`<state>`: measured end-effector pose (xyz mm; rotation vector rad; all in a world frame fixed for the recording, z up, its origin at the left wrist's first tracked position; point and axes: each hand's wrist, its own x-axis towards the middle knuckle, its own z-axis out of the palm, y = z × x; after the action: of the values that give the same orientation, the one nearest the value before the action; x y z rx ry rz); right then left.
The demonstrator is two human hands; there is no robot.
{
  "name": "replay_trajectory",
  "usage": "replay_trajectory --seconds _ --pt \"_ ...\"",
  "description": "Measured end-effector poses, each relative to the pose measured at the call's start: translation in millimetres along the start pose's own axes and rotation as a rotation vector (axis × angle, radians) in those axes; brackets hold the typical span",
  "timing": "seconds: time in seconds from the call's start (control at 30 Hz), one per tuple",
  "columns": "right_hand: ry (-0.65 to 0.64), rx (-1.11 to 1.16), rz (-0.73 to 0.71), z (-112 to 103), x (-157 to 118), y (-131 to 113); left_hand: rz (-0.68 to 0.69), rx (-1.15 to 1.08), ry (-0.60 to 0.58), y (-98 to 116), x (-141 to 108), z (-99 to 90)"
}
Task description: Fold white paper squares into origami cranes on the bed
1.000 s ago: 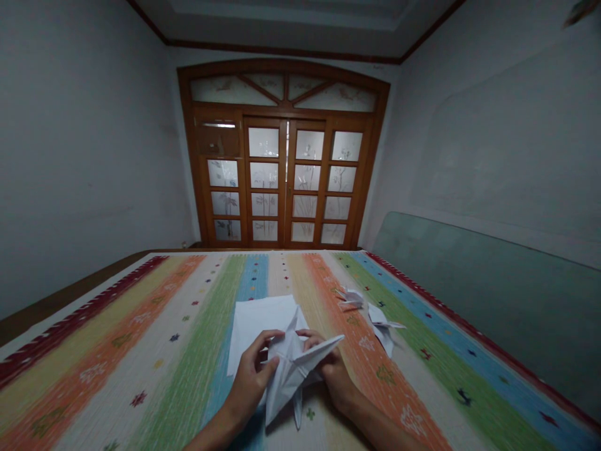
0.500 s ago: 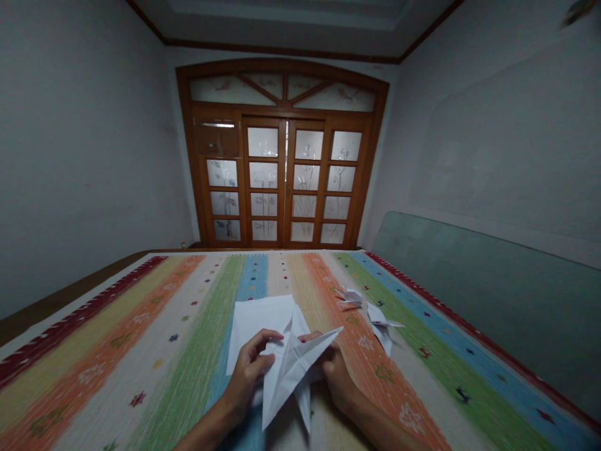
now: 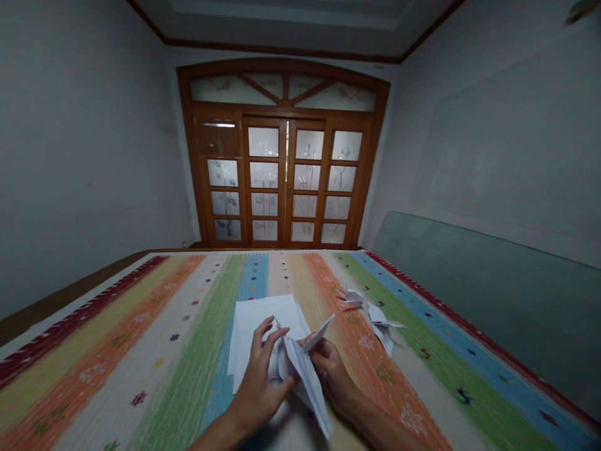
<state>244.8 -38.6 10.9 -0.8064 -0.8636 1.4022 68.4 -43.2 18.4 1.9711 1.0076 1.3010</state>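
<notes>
Between my hands is a folded white paper origami piece (image 3: pixel 304 371), tilted, with one long point hanging toward me and another sticking up to the right. My left hand (image 3: pixel 263 369) holds its left side, thumb against the near part and the upper fingers raised and curved around it. Around the right side of the piece, the fingers of my right hand (image 3: pixel 329 368) are closed near the base of the upper right point. A stack of white paper sheets (image 3: pixel 248 313) lies on the cloth behind and partly under my left hand.
Two folded paper figures rest to the right: a small origami figure (image 3: pixel 351 297) and a larger origami figure (image 3: pixel 382 326). A striped cloth (image 3: pixel 188 351) covers the table. Beyond are wooden glazed doors (image 3: pixel 285 181), and a pale green board (image 3: pixel 469 269) leans along the right wall.
The origami piece has been turned, its broad face now angled to the right and its near point shifted right. My left hand has moved its thumb lower and lifted its fingers.
</notes>
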Motion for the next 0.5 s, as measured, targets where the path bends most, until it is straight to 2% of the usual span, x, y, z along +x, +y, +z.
replay_trajectory --seconds 0.23,0.5 --pt "-0.114 0.015 0.057 1.8 -4.6 2.5 0.001 0.024 0.046 -2.1 -0.4 1.6" --pt "-0.089 0.027 0.050 6.5 -3.7 0.8 -0.111 -0.117 0.053 7.8 1.9 0.8"
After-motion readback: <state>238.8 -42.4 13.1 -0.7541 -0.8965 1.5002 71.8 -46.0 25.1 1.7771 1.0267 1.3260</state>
